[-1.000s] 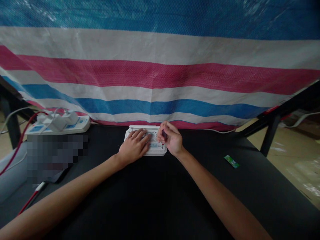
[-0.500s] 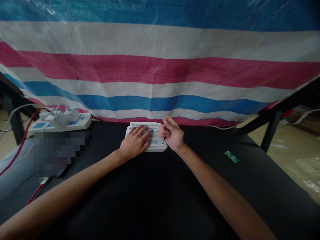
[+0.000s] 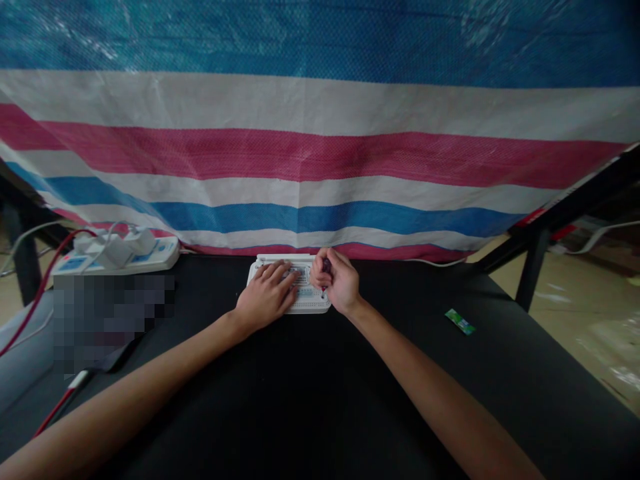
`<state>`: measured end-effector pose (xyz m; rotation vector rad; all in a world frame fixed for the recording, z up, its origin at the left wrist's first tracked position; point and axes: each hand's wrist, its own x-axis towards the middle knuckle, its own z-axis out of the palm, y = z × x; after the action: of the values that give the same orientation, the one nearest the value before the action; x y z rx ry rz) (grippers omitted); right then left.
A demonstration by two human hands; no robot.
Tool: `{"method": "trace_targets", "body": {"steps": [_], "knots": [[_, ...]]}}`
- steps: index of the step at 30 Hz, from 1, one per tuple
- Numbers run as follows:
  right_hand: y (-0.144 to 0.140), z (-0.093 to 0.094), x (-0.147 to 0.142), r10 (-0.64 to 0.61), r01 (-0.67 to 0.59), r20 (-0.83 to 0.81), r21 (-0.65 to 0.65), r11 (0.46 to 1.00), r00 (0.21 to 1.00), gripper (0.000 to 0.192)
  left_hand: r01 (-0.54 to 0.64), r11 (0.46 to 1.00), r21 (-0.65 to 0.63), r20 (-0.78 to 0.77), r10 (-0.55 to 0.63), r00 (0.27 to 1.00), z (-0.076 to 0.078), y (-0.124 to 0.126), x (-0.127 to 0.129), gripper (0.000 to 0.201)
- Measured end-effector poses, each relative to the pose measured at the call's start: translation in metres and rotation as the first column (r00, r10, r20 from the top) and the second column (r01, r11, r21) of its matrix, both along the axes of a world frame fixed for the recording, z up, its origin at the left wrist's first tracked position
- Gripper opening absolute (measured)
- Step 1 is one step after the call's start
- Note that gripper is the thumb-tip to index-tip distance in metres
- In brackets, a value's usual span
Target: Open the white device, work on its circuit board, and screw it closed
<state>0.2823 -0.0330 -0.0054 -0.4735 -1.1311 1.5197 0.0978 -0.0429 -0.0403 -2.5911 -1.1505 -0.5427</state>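
Note:
A white router-like device (image 3: 311, 308) lies near the far edge of the black table, with a printed label and vent slots on its upper face. My left hand (image 3: 267, 293) rests flat over its left part, fingers stretched and holding nothing. Curled round the dark handle of a screwdriver (image 3: 327, 267), my right hand (image 3: 343, 280) is above the device's right side. The screwdriver stands roughly upright, its tip at the near right corner of the device. Part of the handle is hidden by my fingers.
A power strip (image 3: 165, 252) with white plugs stands at the far left, cables running from it. A blurred-out dark flat item (image 3: 110, 327) lies before it, with a red cable (image 3: 55, 411). To the right is a small green packet (image 3: 460, 321). A striped tarp (image 3: 300, 157) hangs behind the table.
The view has tilted up a little. My right hand has turned, so more of the screwdriver handle shows. My left hand stays flat on the device.

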Motion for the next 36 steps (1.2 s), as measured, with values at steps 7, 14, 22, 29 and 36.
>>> {"method": "trace_targets", "body": {"steps": [7, 14, 22, 29, 36], "knots": [[-0.0010, 0.0010, 0.0017, -0.019, 0.019, 0.027, 0.012, 1.000, 0.999, 0.037, 0.001, 1.000, -0.002, 0.005, -0.001, 1.000, 0.0018, -0.0009, 0.0005, 0.042], [0.0025, 0.0028, 0.0051, -0.017, 0.015, 0.055, 0.038, 0.999, 0.998, 0.043, 0.002, 1.000, -0.004, 0.016, -0.002, 1.000, -0.0011, 0.0001, -0.0005, 0.042], [0.0004, 0.0002, 0.0015, 0.054, -0.055, 0.034, 0.017, 0.998, 0.998, 0.040, -0.005, 1.000, -0.004, 0.012, 0.005, 1.000, -0.0013, 0.0001, 0.0004, 0.041], [-0.0028, 0.0042, 0.0018, 0.017, -0.018, 0.069, 0.004, 1.000, 0.997, 0.038, 0.000, 1.000, -0.018, 0.010, 0.000, 1.000, 0.0024, -0.0011, 0.0005, 0.041], [-0.0007, 0.0053, 0.0030, 0.047, -0.046, 0.062, -0.018, 0.999, 0.997, 0.039, -0.006, 1.000, -0.015, -0.021, 0.005, 1.000, 0.0008, 0.0002, -0.0002, 0.043]]}}
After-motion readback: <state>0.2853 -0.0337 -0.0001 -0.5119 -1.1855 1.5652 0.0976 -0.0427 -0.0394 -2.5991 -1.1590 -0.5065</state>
